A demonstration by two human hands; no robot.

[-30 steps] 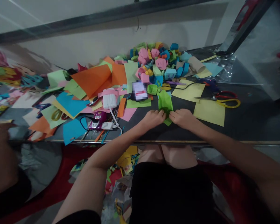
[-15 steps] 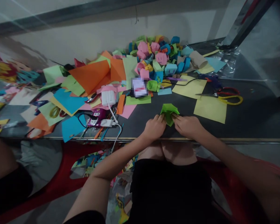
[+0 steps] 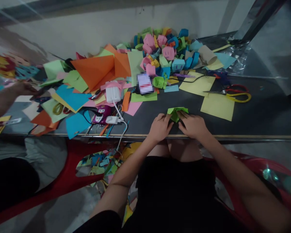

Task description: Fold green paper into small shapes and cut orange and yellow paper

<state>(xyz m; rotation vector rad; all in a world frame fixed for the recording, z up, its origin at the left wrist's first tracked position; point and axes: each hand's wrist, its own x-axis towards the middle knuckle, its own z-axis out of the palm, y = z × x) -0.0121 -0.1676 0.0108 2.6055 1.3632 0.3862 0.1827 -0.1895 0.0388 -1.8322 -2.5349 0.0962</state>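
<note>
Well left of my fingers, a co-worker's hand (image 3: 24, 89) hangs over loose paper; nearer sits a purple power block (image 3: 104, 111), apparently set aside to leave me room. My left fingers (image 3: 166, 119) rest at the left edge of the green paper (image 3: 174, 115), thumb apart, seemingly steadying it on the desk (image 3: 264, 116). My right fingers (image 3: 184, 117) lie over its right part, thumb also apart, probably pressing it down. Right of them, scissors (image 3: 228, 94) lie ready, within reach.
</note>
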